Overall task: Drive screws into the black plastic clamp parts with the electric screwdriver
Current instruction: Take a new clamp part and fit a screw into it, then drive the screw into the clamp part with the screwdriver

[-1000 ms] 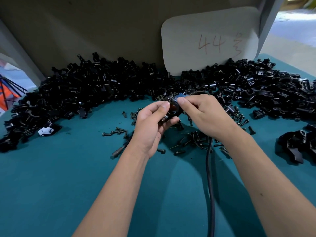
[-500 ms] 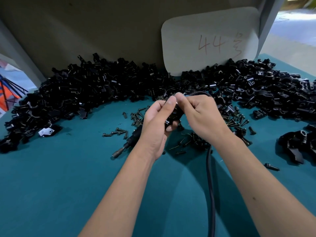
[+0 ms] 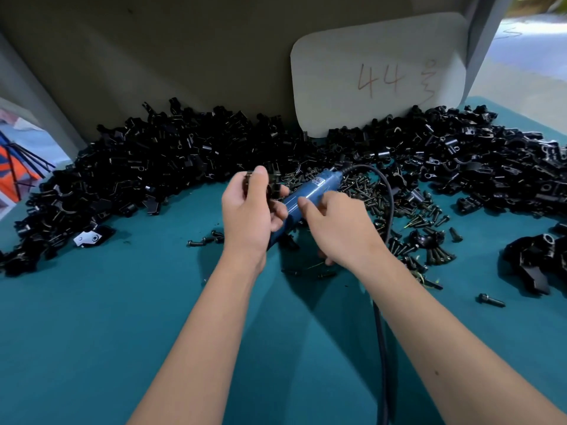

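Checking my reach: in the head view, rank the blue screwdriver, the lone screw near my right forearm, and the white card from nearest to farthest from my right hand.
1. blue screwdriver, just beyond the right hand, at its fingertips.
2. lone screw, on the mat to its right.
3. white card, against the back wall.

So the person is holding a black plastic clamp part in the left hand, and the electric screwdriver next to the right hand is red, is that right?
Not quite: the electric screwdriver is blue, not red, as the head view shows. The rest stands: the left hand grips a black plastic clamp part, and the screwdriver lies beside the right hand.
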The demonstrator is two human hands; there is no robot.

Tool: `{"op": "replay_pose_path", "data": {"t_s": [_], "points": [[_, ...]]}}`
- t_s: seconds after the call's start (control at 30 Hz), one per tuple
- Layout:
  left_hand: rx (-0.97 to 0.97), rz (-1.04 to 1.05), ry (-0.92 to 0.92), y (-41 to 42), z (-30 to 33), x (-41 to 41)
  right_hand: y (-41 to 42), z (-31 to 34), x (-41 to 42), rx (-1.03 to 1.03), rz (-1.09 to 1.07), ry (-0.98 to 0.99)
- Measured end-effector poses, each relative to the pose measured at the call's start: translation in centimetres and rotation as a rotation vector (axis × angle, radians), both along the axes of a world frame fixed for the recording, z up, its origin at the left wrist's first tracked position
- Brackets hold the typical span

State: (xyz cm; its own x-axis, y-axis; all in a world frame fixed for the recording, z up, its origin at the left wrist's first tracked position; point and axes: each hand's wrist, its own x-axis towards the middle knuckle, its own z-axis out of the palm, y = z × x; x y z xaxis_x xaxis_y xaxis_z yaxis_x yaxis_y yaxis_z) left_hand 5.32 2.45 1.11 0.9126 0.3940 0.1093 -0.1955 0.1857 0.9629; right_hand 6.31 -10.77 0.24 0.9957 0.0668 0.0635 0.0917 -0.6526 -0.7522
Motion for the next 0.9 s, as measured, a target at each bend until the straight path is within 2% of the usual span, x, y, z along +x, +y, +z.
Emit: {"op": "replay_pose_path", "data": {"t_s": [0.07, 0.13, 0.23, 0.37, 0.43, 0.53, 0.73, 0.83, 0.9], "points": [[0.096, 0.089, -0.002, 1.1, -0.4, 0.3, 0.6, -0.1, -0.5, 0.137, -0.005, 0.14], [0.202, 0.132, 0.016, 1.9, -0.9, 0.4, 1.0, 0.2, -0.8, 0.381, -0.024, 0.286], [0.341, 0.094, 0.123, 2.2, -1.4, 0.5, 1.3, 0.6, -1.0, 0.715, -0.071, 0.442], [0.303, 0.043, 0.211, 2.5, -1.3, 0.3, 1.7, 1.2, -1.4, 0.957, -0.099, 0.548], [0.275, 0.027, 0.204, 2.6, -1.3, 0.2, 1.8, 1.4, -1.4, 1.012, -0.135, 0.55], [0.187, 0.034, 0.167, 2.5, -1.0, 0.1, 2.1, 1.3, -1.3, 0.959, -0.158, 0.507], [-0.352, -0.151, 0.142, 1.4, 0.7, -0.3, 1.8, 0.4, -1.1, 0.975, -0.234, 0.292], [-0.375, -0.176, 0.184, 1.7, 0.6, -0.5, 0.8, 0.9, -1.0, 0.918, -0.253, 0.149], [-0.325, -0.174, 0.184, 2.4, 0.5, -0.4, 0.3, 1.7, -0.8, 0.995, -0.281, 0.086]]}}
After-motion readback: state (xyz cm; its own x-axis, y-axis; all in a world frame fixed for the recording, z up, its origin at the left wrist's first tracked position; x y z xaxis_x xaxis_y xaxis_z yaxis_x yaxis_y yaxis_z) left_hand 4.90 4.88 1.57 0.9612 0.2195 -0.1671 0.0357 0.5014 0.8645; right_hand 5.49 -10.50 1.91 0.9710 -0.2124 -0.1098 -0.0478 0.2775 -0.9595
